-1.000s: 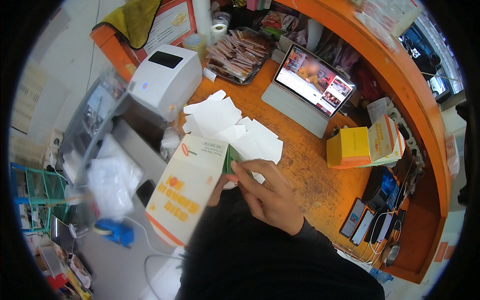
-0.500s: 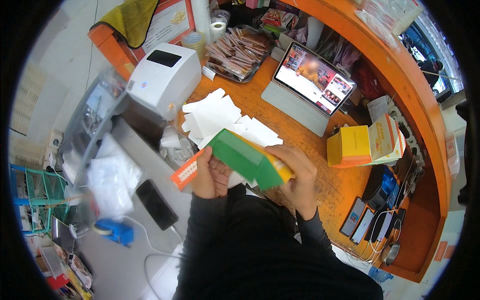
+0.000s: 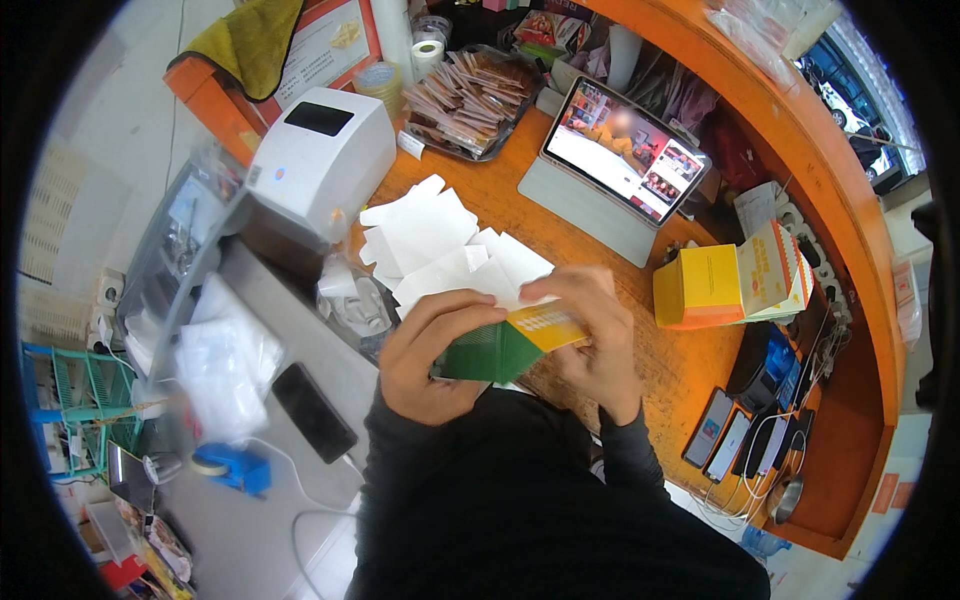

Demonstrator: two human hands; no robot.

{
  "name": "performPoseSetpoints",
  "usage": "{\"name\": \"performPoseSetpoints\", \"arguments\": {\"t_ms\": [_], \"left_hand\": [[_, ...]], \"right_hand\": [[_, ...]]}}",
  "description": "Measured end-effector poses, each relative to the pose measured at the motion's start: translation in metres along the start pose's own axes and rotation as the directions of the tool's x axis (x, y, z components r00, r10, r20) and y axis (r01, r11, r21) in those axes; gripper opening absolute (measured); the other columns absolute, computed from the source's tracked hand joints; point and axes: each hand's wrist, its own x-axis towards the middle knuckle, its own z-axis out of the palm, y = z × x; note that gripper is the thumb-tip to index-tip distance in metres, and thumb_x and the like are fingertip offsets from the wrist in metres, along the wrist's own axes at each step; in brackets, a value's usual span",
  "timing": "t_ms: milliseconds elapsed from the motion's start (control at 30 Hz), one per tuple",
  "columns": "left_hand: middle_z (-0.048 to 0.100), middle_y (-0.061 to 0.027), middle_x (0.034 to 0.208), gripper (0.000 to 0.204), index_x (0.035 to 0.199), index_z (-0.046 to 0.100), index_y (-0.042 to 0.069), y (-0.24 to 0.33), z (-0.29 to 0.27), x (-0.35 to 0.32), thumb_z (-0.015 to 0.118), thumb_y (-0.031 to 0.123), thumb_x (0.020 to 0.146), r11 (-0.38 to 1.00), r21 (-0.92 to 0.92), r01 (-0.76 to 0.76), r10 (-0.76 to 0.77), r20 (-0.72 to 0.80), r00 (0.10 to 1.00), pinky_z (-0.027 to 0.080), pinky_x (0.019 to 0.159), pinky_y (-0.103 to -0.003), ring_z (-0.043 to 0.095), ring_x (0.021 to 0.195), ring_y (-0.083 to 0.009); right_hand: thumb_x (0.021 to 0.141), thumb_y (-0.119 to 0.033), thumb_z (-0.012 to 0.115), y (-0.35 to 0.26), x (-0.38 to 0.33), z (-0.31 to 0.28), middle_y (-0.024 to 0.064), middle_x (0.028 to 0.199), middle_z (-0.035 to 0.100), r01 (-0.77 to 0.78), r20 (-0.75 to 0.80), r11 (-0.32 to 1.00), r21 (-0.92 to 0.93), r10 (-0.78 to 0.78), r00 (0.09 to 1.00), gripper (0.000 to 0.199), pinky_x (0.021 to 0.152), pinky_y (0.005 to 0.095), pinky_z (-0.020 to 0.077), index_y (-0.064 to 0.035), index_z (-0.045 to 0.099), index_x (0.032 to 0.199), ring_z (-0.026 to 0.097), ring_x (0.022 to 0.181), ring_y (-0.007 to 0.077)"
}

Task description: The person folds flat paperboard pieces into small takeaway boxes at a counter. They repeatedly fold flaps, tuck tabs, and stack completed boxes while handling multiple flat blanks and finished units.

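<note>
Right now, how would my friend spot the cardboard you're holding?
Find the orange wooden desk, then its side nearest the body. There, the left hand and right hand hold the cardboard piece. Its green and yellow sides set it apart from the white cards beyond.

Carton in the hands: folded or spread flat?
Folded, at least partly: the carton bends where its green and yellow panels meet; whether it's closed, cannot tell.
</note>
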Motion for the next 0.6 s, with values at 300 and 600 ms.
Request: {"name": "performPoseSetpoints", "arguments": {"t_ms": [300,600], "left_hand": [[0.071,-0.0137,0.095,0.037,0.096,0.072,0.003,-0.003,0.018,-0.002,0.07,-0.005,0.06,0.934,0.306,-0.186,0.26,-0.222,0.94,0.058,0.074,-0.032,0.072,0.085,-0.027],[0.066,-0.0167,0.092,0.017,0.088,0.07,-0.003,-0.003,0.028,-0.009,0.076,-0.004,0.073,0.991,-0.099,-0.088,0.049,-0.348,0.936,0.058,0.085,-0.041,0.071,0.094,-0.0337]], "right_hand": [[0.084,-0.016,0.075,-0.031,-0.001,0.042,0.0093,0.103,0.048,0.032,-0.299,0.758,0.652,0.218,0.929,0.035,0.09,0.0318,0.0435,0.0007,0.056,0.107,0.05,0.1,0.0189],[0.087,0.012,0.06,-0.012,-0.011,0.038,0.0183,0.114,0.062,-0.037,-0.083,0.41,0.912,0.272,0.959,0.024,0.097,0.0373,0.0503,0.0082,0.06,0.111,0.062,0.111,0.0239]]}}
